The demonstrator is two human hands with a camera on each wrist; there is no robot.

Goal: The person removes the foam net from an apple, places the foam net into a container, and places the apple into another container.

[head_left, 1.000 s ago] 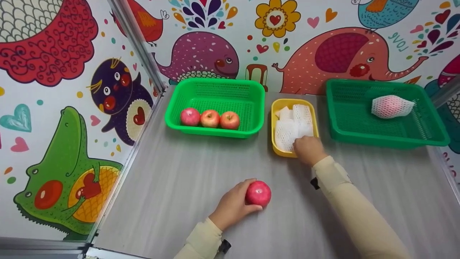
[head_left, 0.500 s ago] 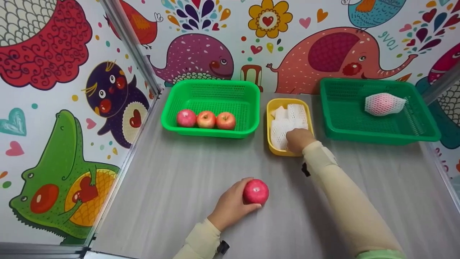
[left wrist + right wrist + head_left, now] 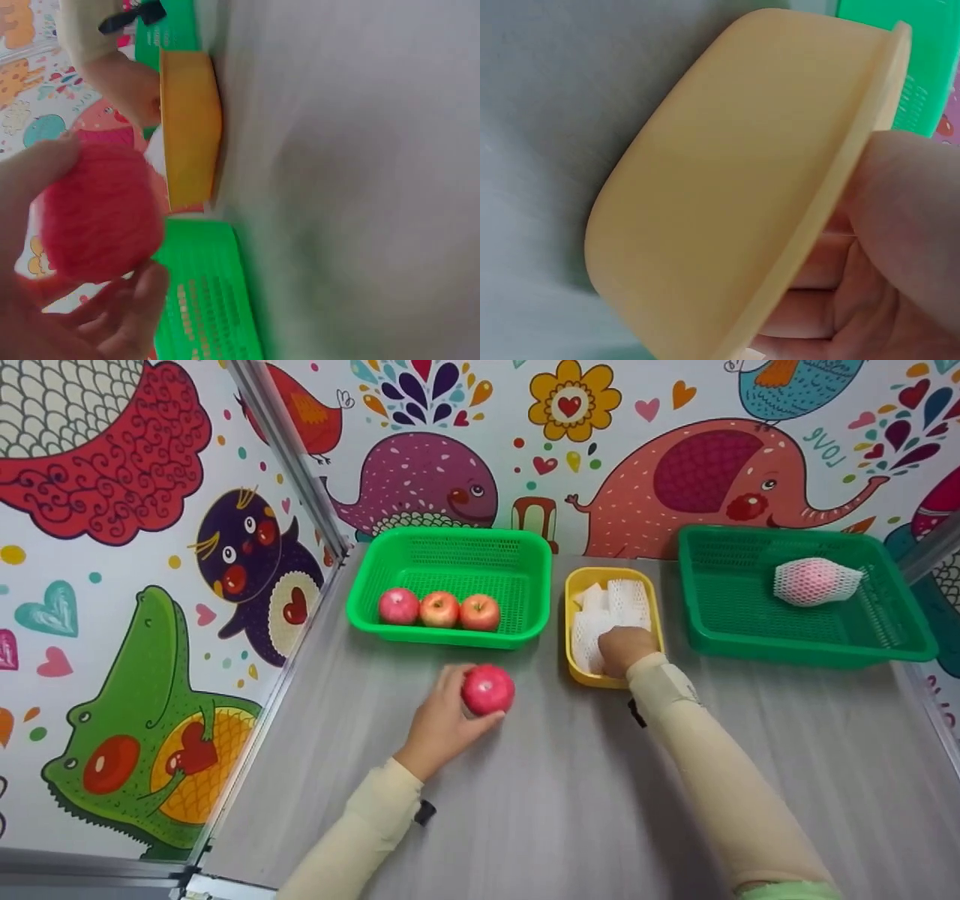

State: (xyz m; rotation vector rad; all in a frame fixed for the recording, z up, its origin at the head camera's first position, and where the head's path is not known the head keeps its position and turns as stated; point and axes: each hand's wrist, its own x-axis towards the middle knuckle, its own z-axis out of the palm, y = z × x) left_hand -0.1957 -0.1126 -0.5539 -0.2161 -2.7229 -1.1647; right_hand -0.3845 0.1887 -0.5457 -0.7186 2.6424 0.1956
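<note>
My left hand (image 3: 442, 724) grips a red apple (image 3: 489, 690) between thumb and fingers, just in front of the bright green basket (image 3: 450, 639). In the left wrist view the apple (image 3: 101, 214) shows from the side, held off the table. My right hand (image 3: 627, 651) reaches over the near rim into a yellow basin (image 3: 611, 682) of white foam net sleeves (image 3: 628, 598). In the right wrist view the thumb lies at the basin's rim and the fingers (image 3: 802, 311) bend inside; their tips are hidden, so I cannot tell whether they pinch a sleeve.
Three apples (image 3: 439, 608) sit along the near side of the bright green basket. A darker green basket (image 3: 795, 649) at the right holds one fruit in a pinkish-white foam net (image 3: 816, 582). Printed walls rise behind and on the left, joined by a metal post (image 3: 289, 450).
My left hand has carried the apple forward and to the left, towards the bright green basket. My right hand has stayed in the yellow basin, shifting only slightly.
</note>
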